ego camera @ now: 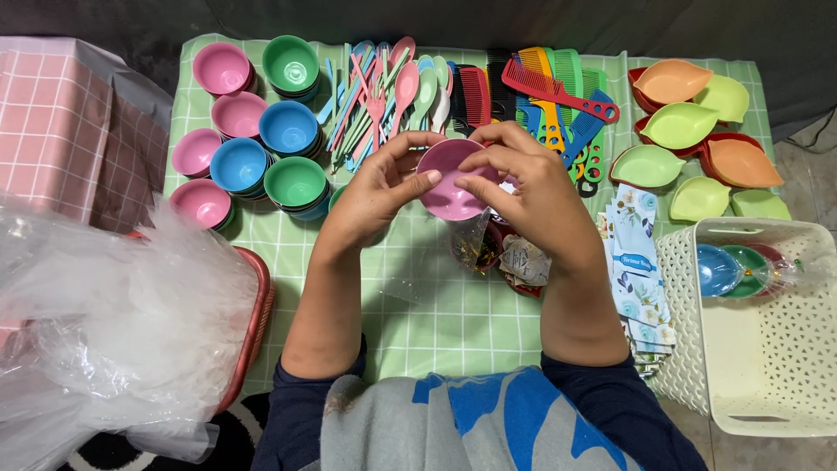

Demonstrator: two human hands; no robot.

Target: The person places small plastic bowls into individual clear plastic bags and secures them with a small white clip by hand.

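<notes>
Left hand (377, 194) and right hand (527, 187) both grip a small pink plastic bowl (451, 179) by its rim, mid-frame above the green checked table (436, 314). Just below it: small clear packets (501, 253) (contents unclear). Stacked coloured bowls (253, 148) upper left; plastic combs (545, 87) top centre; white perforated basket (767, 340) lower right.

It looks like a home packing spot on the floor: a green checked cloth (418, 314) carries sorted plastic bowls (261, 144), spoons (384, 87), combs (540, 87), beside a white basket (767, 349) and plastic bags (113, 323).
</notes>
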